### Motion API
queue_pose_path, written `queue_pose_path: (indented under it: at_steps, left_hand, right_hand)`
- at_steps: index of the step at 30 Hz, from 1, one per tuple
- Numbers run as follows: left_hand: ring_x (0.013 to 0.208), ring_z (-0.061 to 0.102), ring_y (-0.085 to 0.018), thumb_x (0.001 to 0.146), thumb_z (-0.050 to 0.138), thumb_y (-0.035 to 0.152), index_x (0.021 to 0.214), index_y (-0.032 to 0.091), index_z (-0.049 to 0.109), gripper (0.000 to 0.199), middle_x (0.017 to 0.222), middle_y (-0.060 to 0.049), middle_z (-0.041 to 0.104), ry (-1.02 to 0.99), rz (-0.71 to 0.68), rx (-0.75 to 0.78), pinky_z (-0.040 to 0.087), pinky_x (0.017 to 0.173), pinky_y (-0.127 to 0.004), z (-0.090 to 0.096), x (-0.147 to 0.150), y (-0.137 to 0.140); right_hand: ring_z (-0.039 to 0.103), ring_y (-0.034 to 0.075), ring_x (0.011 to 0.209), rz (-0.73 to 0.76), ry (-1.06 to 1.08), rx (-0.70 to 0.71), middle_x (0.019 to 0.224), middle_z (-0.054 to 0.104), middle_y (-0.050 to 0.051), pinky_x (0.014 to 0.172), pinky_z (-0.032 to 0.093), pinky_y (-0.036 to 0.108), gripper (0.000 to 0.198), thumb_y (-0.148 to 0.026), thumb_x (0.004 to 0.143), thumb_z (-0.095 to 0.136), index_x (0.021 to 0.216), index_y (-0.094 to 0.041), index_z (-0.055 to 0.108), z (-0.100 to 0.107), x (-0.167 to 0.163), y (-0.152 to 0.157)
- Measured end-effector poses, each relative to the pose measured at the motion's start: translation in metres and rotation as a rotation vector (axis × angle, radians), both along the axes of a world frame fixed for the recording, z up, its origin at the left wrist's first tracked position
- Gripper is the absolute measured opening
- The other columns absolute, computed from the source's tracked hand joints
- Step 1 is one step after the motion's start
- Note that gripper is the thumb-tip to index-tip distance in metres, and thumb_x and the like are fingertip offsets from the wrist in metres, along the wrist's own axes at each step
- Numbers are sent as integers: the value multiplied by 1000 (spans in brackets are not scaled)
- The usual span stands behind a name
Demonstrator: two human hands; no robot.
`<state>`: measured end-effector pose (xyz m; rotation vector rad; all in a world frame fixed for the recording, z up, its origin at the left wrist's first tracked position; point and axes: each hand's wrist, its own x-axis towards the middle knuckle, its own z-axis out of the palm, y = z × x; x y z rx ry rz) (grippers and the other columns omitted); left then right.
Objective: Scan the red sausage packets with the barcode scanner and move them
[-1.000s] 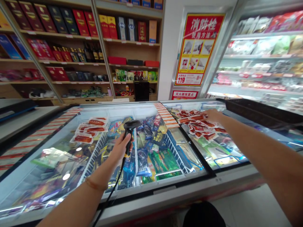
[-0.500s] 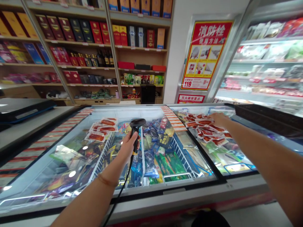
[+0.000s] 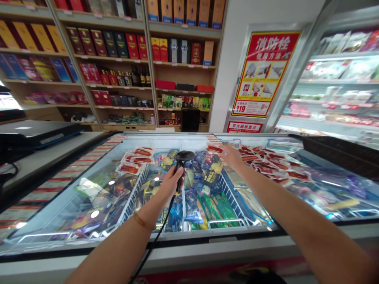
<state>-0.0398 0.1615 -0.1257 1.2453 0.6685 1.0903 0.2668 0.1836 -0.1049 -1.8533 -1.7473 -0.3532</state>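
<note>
My left hand (image 3: 174,179) is wrapped round the handle of a black corded barcode scanner (image 3: 184,156), held above the middle of the glass-topped freezer (image 3: 195,236). Between the fingers of my right hand (image 3: 232,156) is a sealed sausage packet (image 3: 214,148), gripped at its right end. To the right, a pile of similar sausage packets (image 3: 271,163) lies on the freezer's glass. A smaller group of packets (image 3: 136,159) rests on the glass at the left. The scanner's black cord (image 3: 156,238) hangs down towards me.
White wire baskets (image 3: 130,195) with bagged frozen goods show through the glass. At the left stands a counter with a flat black device (image 3: 38,134). A long dark box (image 3: 343,156) lies at the right. Shelves of boxes and bottles (image 3: 115,75) line the back wall.
My right hand has moved left from the pile, bringing a sausage packet towards the scanner. My left hand still holds the scanner. The view has shifted slightly.
</note>
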Motion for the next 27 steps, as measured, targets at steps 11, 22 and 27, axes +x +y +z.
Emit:
queue_pose_path:
  at_steps: [11, 22, 27]
  left_hand:
    - [40, 45, -6, 69, 68, 60, 82, 18, 50, 48, 67, 4, 53, 135, -7, 17, 33, 38, -21, -3, -1, 0]
    - [40, 45, -6, 68, 69, 59, 81, 18, 49, 47, 67, 3, 56, 132, 23, -5, 33, 38, -20, -12, -1, 7]
    - [41, 46, -5, 71, 67, 58, 82, 18, 50, 45, 70, 3, 56, 125, 29, 10, 34, 39, -20, -11, -1, 6]
  right_hand:
    - [63, 26, 103, 186, 40, 131, 110, 70, 10, 91, 48, 39, 33, -18, 90, 55, 121, -21, 63, -55, -63, 18]
    - [62, 26, 105, 191, 56, 137, 113, 69, 10, 93, 48, 41, 35, -18, 91, 51, 123, -21, 62, -54, -61, 16]
    - [62, 26, 107, 200, 36, 129, 113, 69, 11, 93, 48, 41, 33, -18, 92, 50, 123, -20, 62, -53, -62, 14]
